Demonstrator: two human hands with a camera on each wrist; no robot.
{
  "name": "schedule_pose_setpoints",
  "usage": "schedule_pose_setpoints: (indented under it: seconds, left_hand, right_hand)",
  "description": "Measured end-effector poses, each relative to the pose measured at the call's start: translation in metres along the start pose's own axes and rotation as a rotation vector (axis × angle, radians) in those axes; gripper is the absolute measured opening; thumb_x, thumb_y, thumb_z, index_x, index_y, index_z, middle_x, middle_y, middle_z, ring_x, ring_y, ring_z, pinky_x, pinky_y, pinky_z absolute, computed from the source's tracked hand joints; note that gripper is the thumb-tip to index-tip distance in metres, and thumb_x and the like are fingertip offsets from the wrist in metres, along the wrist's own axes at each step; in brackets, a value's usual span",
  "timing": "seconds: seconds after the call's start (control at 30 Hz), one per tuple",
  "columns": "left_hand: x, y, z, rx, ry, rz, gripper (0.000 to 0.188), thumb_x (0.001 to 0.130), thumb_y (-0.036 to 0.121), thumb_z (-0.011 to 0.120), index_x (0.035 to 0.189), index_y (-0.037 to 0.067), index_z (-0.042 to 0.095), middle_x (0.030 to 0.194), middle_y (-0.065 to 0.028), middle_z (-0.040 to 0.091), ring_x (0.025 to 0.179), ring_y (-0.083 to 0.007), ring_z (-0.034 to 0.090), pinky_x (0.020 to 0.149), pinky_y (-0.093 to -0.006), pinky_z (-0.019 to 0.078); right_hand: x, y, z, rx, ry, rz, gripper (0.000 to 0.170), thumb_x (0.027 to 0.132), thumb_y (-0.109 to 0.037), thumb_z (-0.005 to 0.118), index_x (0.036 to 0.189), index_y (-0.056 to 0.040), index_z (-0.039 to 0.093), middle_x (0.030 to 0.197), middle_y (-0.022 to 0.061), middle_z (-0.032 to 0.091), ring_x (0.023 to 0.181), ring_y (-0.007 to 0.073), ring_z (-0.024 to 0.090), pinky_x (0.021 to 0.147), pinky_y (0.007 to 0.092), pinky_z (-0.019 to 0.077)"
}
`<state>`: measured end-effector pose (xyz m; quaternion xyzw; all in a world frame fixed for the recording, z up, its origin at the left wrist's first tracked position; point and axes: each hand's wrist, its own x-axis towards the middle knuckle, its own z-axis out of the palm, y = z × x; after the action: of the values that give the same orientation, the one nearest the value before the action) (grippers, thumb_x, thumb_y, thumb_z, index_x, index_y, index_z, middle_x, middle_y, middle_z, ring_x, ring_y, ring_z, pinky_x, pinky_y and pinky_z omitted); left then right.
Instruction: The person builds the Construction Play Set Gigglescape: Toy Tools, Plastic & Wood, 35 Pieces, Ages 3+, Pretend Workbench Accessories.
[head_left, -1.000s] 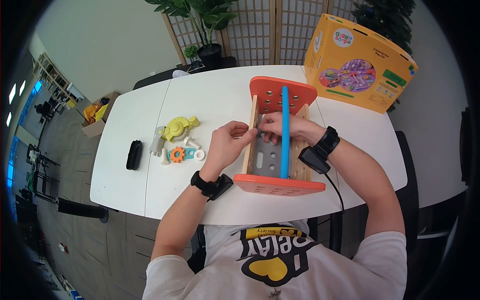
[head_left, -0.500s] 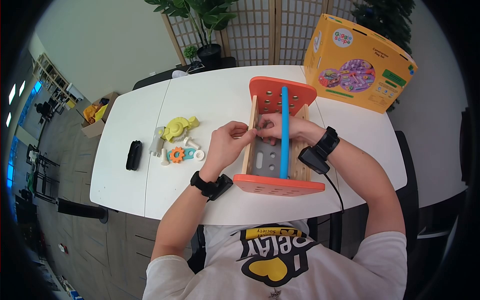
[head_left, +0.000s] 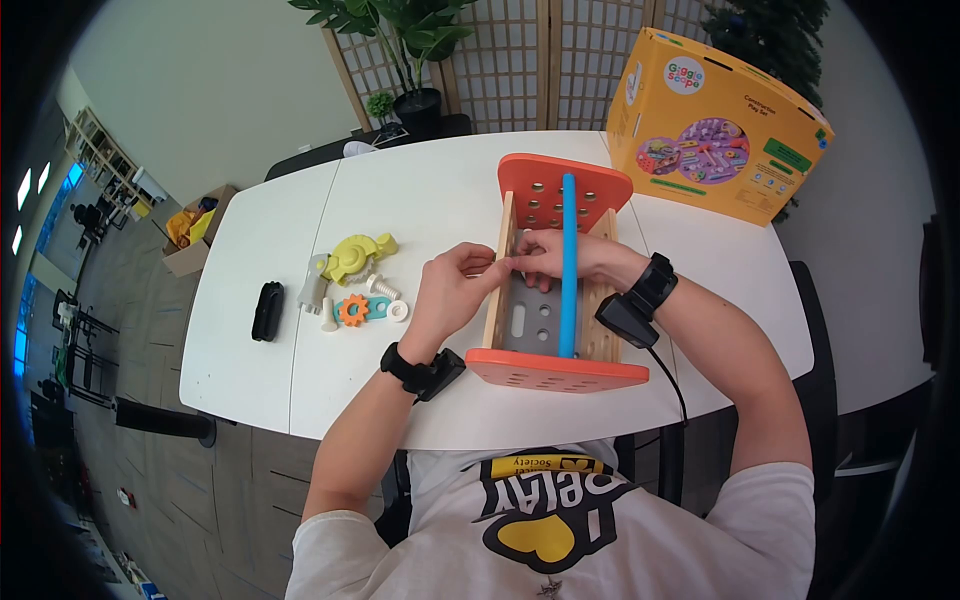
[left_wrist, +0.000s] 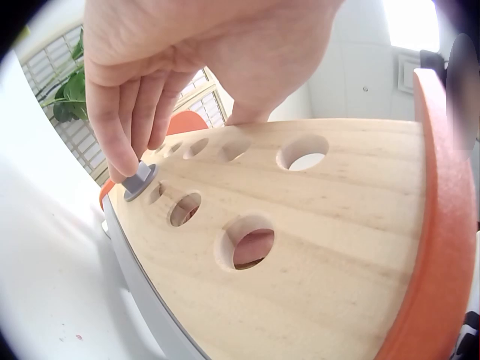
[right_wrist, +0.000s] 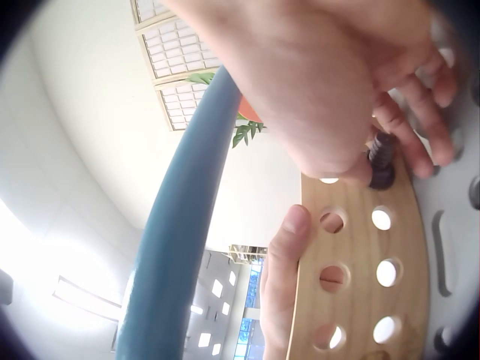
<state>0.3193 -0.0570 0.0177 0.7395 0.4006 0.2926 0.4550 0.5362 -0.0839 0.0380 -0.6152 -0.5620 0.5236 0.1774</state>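
A toy workbench with red ends (head_left: 560, 372), wooden side panels (left_wrist: 330, 217) and a blue bar (head_left: 569, 270) stands before me. My left hand (head_left: 455, 290) is outside the left panel, its thumb over the top edge. Its fingers grip the hex head of a grey bolt (left_wrist: 140, 180) set in a lower-row hole. Inside the frame, under the bar, my right hand (head_left: 560, 252) is at the bolt's threaded end (right_wrist: 382, 148). Its thumb and forefinger pinch a dark grey nut (right_wrist: 382, 177) there, partly hidden; the other fingers reach past it over the grey base (right_wrist: 457, 240).
Left of the bench lie a yellow-green toy piece (head_left: 352, 258), white screws (head_left: 384, 287), an orange gear (head_left: 354, 310), a teal strip (head_left: 378, 307) and a white nut (head_left: 398, 311). Farther left is a black case (head_left: 268, 310). A yellow box (head_left: 720, 125) stands at the back right.
The right hand's fingers have shifted slightly around the bolt's inner end, the thumb side moving closer to the panel. The left hand and the workbench stay in place.
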Motion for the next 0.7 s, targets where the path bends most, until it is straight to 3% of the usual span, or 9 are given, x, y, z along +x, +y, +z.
schedule_pose_setpoints:
  seconds: [0.27,0.37,0.47,0.57,0.67,0.7]
  left_hand:
    - [-0.001,0.001,0.000,-0.013,0.000,-0.001,0.049,0.093,0.032,0.076,0.116,-0.010,0.068,0.103,-0.0202,0.076,0.098,-0.0231,0.074,0.087,-0.0320,0.0582]
    - [-0.001,0.002,-0.001,-0.037,-0.014,-0.012,0.051,0.093,0.035,0.077,0.116,-0.011,0.068,0.105,-0.0216,0.076,0.100,-0.0249,0.075,0.089,-0.0331,0.0583]
    - [-0.002,0.004,-0.004,-0.037,-0.045,-0.031,0.047,0.096,0.032,0.074,0.118,-0.009,0.067,0.108,-0.0195,0.075,0.104,-0.0217,0.072,0.093,-0.0320,0.0555]
    - [-0.005,0.001,-0.007,-0.018,-0.064,-0.002,0.044,0.099,0.032,0.070,0.120,-0.007,0.068,0.113,-0.0179,0.074,0.109,-0.0215,0.070,0.095,-0.0322,0.0541]
    - [-0.023,0.016,-0.015,-0.058,-0.061,0.029,0.041,0.102,0.032,0.065,0.122,-0.004,0.068,0.115,-0.0151,0.074,0.112,-0.0213,0.069,0.097,-0.0326,0.0531]
    - [-0.029,0.019,-0.020,-0.097,-0.070,0.024,0.041,0.103,0.033,0.064,0.122,-0.003,0.068,0.116,-0.0143,0.074,0.112,-0.0214,0.069,0.097,-0.0328,0.0528]
  right_hand:
    - [0.011,0.016,-0.006,0.013,-0.046,-0.026,0.031,0.106,-0.033,0.058,0.106,-0.0030,0.067,0.091,0.0033,0.067,0.079,0.0115,0.065,0.071,0.0267,0.0519]
    - [0.006,0.012,-0.007,-0.014,0.008,-0.026,0.036,0.106,-0.035,0.059,0.113,-0.0018,0.070,0.093,0.0040,0.068,0.081,0.0115,0.065,0.073,0.0268,0.0528]
    - [-0.011,-0.003,-0.014,-0.156,0.011,-0.053,0.042,0.104,-0.037,0.060,0.121,0.0005,0.069,0.102,0.0096,0.072,0.091,0.0185,0.069,0.081,0.0312,0.0548]
    - [-0.024,0.010,-0.028,-0.587,0.042,-0.278,0.043,0.102,-0.033,0.061,0.126,0.0018,0.067,0.113,0.0154,0.072,0.102,0.0264,0.070,0.090,0.0362,0.0546]
    - [-0.046,0.012,-0.039,-0.736,0.097,-0.397,0.039,0.100,-0.027,0.062,0.129,-0.0003,0.066,0.119,0.0181,0.071,0.109,0.0309,0.069,0.095,0.0390,0.0532]
    - [-0.051,0.012,-0.047,-0.714,0.116,-0.324,0.033,0.099,-0.023,0.063,0.125,-0.0025,0.069,0.117,0.0170,0.071,0.103,0.0301,0.069,0.091,0.0386,0.0535]
